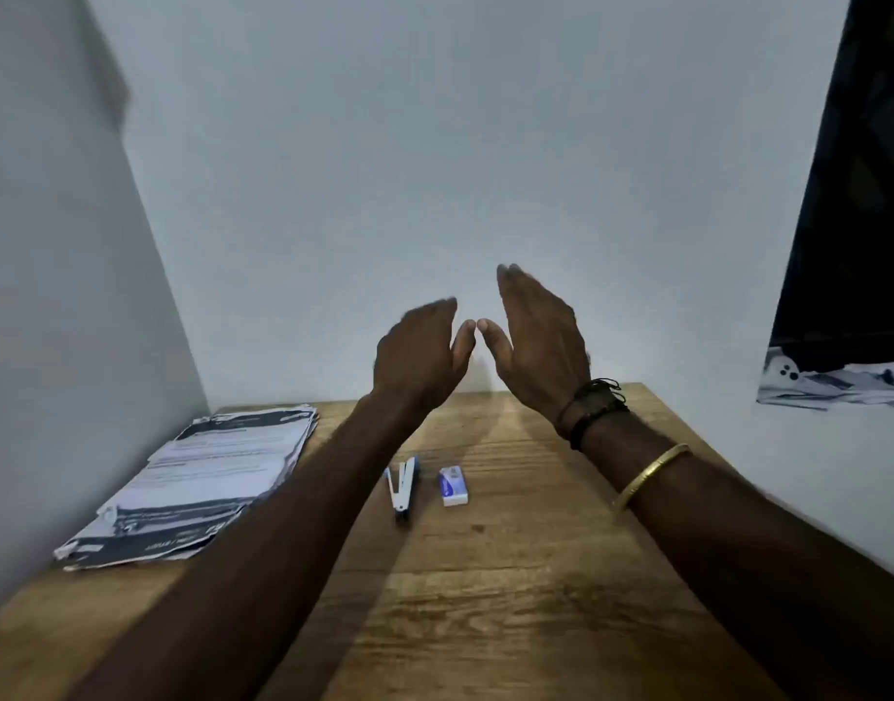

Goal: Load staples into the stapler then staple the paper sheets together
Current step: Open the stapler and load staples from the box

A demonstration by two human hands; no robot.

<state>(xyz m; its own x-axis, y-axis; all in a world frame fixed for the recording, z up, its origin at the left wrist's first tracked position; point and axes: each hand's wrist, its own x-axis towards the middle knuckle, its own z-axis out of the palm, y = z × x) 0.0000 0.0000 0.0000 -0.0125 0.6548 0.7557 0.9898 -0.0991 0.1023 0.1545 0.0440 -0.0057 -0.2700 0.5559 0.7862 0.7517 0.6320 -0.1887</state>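
Note:
A small blue and white stapler (402,488) lies on the wooden table (510,574), its top swung open in a V. Just right of it lies a small white and blue staple box (453,485). A stack of printed paper sheets (202,478) lies at the table's left side against the wall. My left hand (419,356) and my right hand (538,341) are raised above the table's far edge, fingers straight, palms facing each other, thumbs nearly touching. Both hold nothing.
A white wall stands close behind the table and another on the left. A dark poster (849,245) hangs on the right. The right wrist wears dark cord bracelets (591,412) and a gold bangle (649,475).

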